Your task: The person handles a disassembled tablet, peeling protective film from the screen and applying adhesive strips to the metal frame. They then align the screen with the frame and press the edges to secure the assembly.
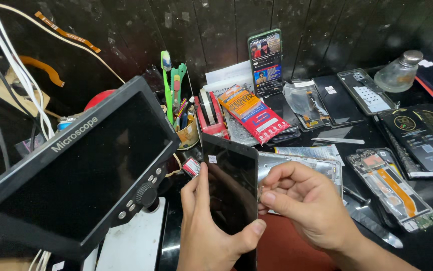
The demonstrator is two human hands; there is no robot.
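While held upright at frame centre, black phone screen panel (231, 188) sits clamped in left hand (204, 226): thumb across lower face, fingers behind left edge. Right hand (309, 206) at 3 o'clock, fingertips pinched together at panel's right edge. Panel likely thin, stiff, light, glossy-slippery, fragile (grip edges, not face). Opened phone frame (392, 188) farther at 3 o'clock; microscope monitor (76, 165) at 9; lit phone (265, 62) at 12.

Head camera looks down, close, onto a cluttered workbench (427, 241).
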